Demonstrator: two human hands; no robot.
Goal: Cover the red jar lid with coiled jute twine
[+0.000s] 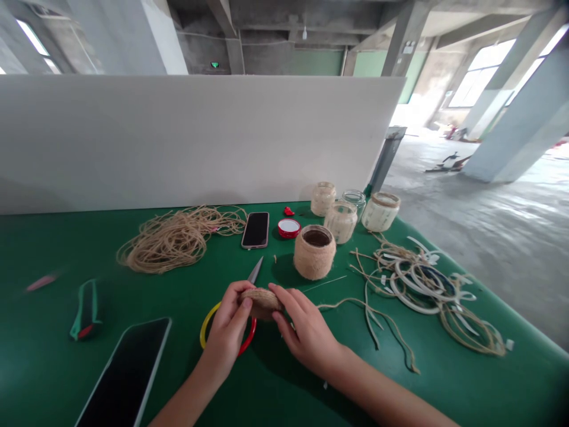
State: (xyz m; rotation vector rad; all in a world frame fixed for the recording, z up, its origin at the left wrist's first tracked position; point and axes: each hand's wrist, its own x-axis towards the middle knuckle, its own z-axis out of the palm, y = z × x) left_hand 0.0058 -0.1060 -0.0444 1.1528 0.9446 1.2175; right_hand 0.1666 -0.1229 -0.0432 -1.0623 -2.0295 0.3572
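A round piece covered in coils of brown twine, like a jar lid (pixel 263 298), is held up between both hands. My left hand (pixel 227 326) pinches its left edge between thumb and fingers. On the opposite side, my right hand (pixel 306 327) grips the edge, fingers on top and thumb below. A loose length of twine (pixel 355 300) trails rightward from near my right hand. Scissors (pixel 255 273) with yellow and red handles lie beneath my left hand, partly covered by it. Just beyond the hands stands a twine-wrapped jar (pixel 314 259), upright with its mouth uncovered.
Several glass jars (pixel 341 222) stand at the back right, near a red-rimmed lid (pixel 288 229) and a phone (pixel 255 230). A twine heap (pixel 166 240) lies back left; tangled cords (pixel 418 279) lie right. A tablet (pixel 127 373) and green tool (pixel 84 308) are left.
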